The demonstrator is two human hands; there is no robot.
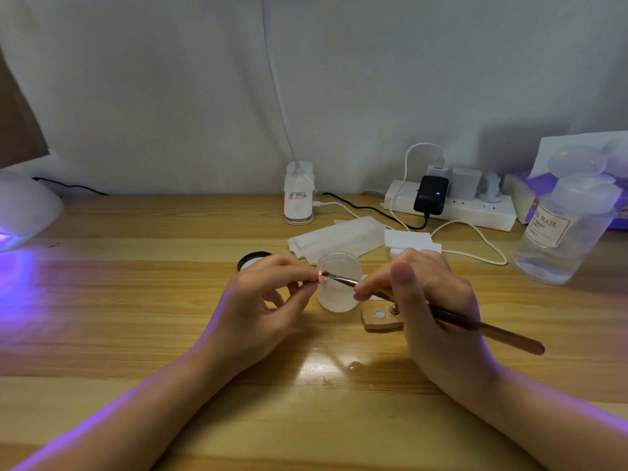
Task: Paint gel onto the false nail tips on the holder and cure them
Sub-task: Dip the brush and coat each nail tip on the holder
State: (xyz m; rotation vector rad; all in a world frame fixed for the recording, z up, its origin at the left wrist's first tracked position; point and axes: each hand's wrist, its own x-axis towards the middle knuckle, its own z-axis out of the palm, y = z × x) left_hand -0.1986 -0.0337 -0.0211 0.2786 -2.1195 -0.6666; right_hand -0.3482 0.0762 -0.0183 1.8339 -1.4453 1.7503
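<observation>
My left hand [268, 294] pinches a small pinkish false nail tip [321, 277] between thumb and fingers, above the wooden table. My right hand [428, 300] grips a slim brown gel brush [475, 326] like a pen, and its metal end touches the nail tip. Just behind the brush tip stands a frosted cup [338, 287]. A small wooden nail holder [380, 317] with round studs lies flat under my right hand. The white curing lamp [23, 209] at the far left glows violet onto the table.
A black-lidded jar [251, 260] sits behind my left hand. Wipes [339, 239] and white pads [407, 241] lie behind the cup. A desk lamp base [299, 198], a power strip [452, 202] with cables and a clear liquid bottle [567, 229] stand further back and right.
</observation>
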